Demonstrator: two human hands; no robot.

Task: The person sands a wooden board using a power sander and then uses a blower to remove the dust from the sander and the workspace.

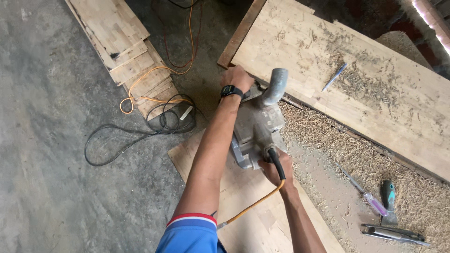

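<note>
A grey electric planer [258,126] with a curved chip spout rests on the edge of a wooden board [248,215] in the middle of the view. My left hand [237,77], with a black watch on the wrist, grips the front of the planer. My right hand [276,168] holds the rear handle, where a black and orange cable [255,204] leaves the tool. A large pale wooden panel [375,93] lies just beyond the planer, covered with shavings.
A blue pen [334,77] lies on the panel. Wood shavings [356,154] cover the ground at right, with a screwdriver [363,192], a green-handled tool [388,194] and pliers [393,233]. Stacked boards [124,44] and coiled black and orange cables [154,117] lie on the concrete floor at left.
</note>
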